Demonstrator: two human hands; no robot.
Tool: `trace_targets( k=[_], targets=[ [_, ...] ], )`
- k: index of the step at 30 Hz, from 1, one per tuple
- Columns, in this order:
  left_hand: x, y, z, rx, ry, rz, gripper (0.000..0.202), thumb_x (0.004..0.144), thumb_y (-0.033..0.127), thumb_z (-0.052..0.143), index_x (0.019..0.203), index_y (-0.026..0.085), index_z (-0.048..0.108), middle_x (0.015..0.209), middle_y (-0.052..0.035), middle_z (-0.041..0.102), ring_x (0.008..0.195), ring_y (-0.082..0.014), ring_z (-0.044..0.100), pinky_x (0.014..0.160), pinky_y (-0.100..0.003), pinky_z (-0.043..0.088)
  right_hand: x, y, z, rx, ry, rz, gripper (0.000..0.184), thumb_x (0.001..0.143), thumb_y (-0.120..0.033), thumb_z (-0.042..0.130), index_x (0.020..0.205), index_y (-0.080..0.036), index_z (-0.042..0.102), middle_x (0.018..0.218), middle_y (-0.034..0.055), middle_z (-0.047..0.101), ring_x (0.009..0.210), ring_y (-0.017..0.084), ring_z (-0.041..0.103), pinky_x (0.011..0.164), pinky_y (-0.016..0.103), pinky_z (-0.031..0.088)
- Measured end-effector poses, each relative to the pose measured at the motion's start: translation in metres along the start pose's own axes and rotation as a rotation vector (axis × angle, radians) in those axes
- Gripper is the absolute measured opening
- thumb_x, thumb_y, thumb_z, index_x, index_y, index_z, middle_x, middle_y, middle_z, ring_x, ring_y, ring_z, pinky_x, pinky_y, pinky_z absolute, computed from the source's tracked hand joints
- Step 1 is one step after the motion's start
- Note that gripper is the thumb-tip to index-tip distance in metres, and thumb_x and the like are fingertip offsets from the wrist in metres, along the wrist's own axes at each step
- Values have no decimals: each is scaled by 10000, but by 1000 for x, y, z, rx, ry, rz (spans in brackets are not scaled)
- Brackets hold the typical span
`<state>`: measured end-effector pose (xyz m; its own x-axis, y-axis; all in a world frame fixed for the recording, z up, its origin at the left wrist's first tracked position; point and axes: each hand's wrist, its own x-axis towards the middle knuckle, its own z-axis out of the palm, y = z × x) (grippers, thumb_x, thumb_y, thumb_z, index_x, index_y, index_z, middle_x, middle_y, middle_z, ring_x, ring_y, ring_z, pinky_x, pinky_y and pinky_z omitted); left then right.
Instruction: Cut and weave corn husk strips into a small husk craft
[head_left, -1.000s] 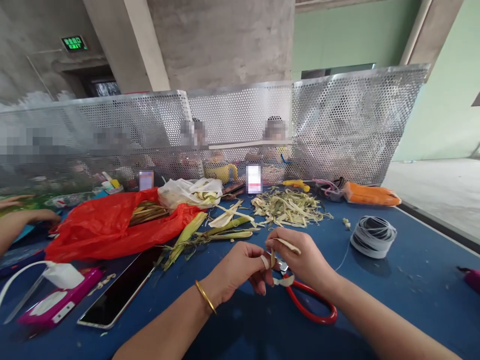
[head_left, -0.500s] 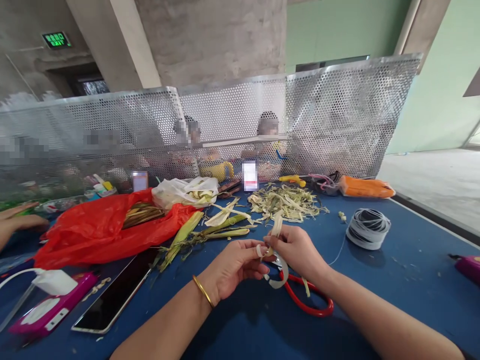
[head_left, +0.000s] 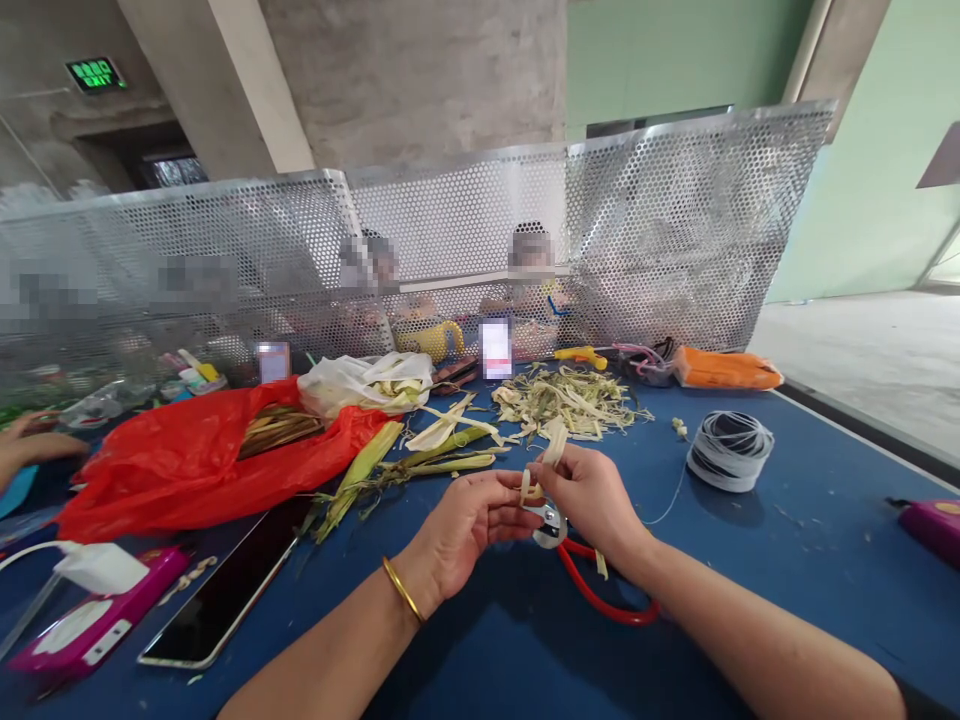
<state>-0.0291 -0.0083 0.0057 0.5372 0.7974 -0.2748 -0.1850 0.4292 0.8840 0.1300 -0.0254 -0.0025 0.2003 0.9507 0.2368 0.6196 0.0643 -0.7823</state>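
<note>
One pale husk strip (head_left: 555, 445) was pinched by both your left hand (head_left: 474, 522) and your right hand (head_left: 596, 502), just over the red-handled cutters (head_left: 587, 592); a shredded pile (head_left: 574, 402) lay beyond those cutters.

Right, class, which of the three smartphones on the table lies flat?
The black-screened smartphone in front of the red plastic bag; the back-left smartphone and back-centre smartphone both stand upright, with lighter screens.

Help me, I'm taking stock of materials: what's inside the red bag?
Long, brownish, dry-looking strips show in the opening of the red bag. Anything deeper is covered by the bag's folds, so I cannot tell what else it holds.
</note>
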Motion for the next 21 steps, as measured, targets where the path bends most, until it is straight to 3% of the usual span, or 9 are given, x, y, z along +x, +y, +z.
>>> trace_targets(
  k=[4,7,15,18,21],
  targets=[
    [1,-4,1,90,4,26,291,675,225,772,928,110,684,869,-84,718,692,-138,675,714,-247,535,1,3,2,-4,-9,17,192,774,-340,553,689,-201,654,546,-30,560,525,120,474,480,223,280],
    [1,-10,3,143,75,52,316,639,249,815,894,116,681,819,-61,712,681,-135,667,680,-234,525,0,3,4,-5,-26,31,167,764,-317,560,688,-204,656,546,-33,570,519,116,476,475,222,277],
    [1,-12,7,142,165,75,236,691,272,772,853,115,701,835,-83,730,599,-114,653,612,-216,514,-1,3,3,24,-25,16,207,780,-337,570,630,-195,574,515,-47,523,498,103,454,453,216,267],
    [3,-8,4,111,205,85,187,715,246,744,845,119,699,849,-90,735,594,-115,657,606,-218,520,4,1,-3,116,-131,67,262,786,-396,609,918,-170,620,497,-55,554,436,102,462,427,213,295],
    [5,-5,0,72,245,111,154,727,231,734,828,125,686,827,-78,733,595,-110,658,595,-206,517,7,-3,-13,281,-273,124,475,789,-342,620,1203,-138,508,537,-46,620,373,97,469,389,209,328]
  ],
)
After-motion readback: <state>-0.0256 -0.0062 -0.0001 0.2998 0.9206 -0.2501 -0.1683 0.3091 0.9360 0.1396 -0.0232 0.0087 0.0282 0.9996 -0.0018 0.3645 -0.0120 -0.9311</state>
